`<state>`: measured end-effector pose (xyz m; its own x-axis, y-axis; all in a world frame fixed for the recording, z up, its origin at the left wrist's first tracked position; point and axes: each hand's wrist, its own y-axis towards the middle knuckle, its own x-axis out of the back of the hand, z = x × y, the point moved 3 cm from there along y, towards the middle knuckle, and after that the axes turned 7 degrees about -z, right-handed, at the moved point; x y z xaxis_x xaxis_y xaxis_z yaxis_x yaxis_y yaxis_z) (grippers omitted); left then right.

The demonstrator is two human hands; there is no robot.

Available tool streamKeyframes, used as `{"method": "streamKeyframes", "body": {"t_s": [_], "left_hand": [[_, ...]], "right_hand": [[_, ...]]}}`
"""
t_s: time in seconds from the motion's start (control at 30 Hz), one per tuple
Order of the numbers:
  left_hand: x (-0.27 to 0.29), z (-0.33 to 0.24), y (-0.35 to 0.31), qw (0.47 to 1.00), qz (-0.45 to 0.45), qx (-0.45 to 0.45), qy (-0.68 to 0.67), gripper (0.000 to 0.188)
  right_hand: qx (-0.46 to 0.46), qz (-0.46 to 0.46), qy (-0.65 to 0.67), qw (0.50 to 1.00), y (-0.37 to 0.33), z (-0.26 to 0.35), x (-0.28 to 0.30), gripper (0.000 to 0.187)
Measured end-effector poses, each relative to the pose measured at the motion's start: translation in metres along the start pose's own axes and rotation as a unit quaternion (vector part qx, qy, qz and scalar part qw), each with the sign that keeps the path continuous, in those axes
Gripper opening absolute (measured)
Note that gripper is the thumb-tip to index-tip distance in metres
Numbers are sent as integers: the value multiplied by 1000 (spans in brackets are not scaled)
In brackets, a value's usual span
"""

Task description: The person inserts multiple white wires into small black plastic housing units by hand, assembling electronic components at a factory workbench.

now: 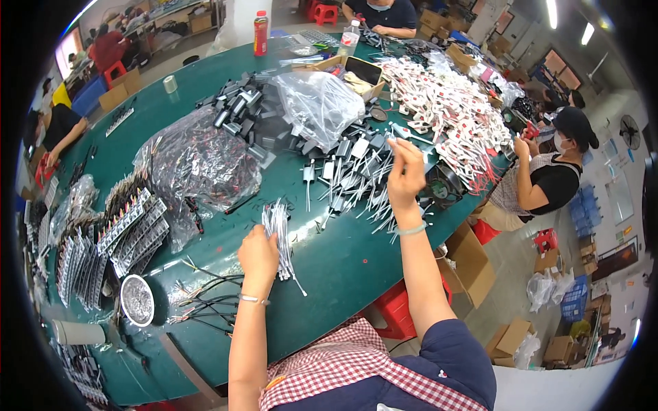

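Observation:
My left hand (259,255) is low over the near part of the table, fingers curled against a bundle of thin white strands (279,233) that fans out to its right. The fingertips are partly hidden behind the hand. Raised higher and to the right, my right hand (408,172) has its fingers pinched together; whatever is between them is too small to name. Just beyond it lies a heap of dark grey blocks with white leads (353,157). White pieces with red wires (445,103) are piled farther right.
Clear plastic bags (199,164) and black cables (216,298) lie on the green table (329,264). Racks of small parts (137,233) and a white bowl (138,301) are at left. Two bottles (260,34) stand at the back. A co-worker (548,164) works at the right edge.

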<state>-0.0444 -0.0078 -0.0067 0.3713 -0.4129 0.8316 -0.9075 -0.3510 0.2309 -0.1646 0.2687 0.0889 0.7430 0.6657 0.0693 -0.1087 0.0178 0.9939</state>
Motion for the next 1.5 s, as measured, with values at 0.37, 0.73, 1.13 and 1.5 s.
{"method": "streamKeyframes", "body": {"t_s": [0.37,0.73,1.13,1.5], "left_hand": [[-9,28,8,981,43,128,-137,21],[26,18,3,748,58,265,-606,11],[87,14,6,843,-46,132,-519,13],[117,-23,-5,908,-57,45,-413,11]], "right_hand": [[-16,245,-22,969,-36,31,-37,23],[-181,307,161,920,-102,88,-214,17],[-383,317,491,716,-54,139,-121,15],[-291,313,542,724,-25,155,-44,17]]}}
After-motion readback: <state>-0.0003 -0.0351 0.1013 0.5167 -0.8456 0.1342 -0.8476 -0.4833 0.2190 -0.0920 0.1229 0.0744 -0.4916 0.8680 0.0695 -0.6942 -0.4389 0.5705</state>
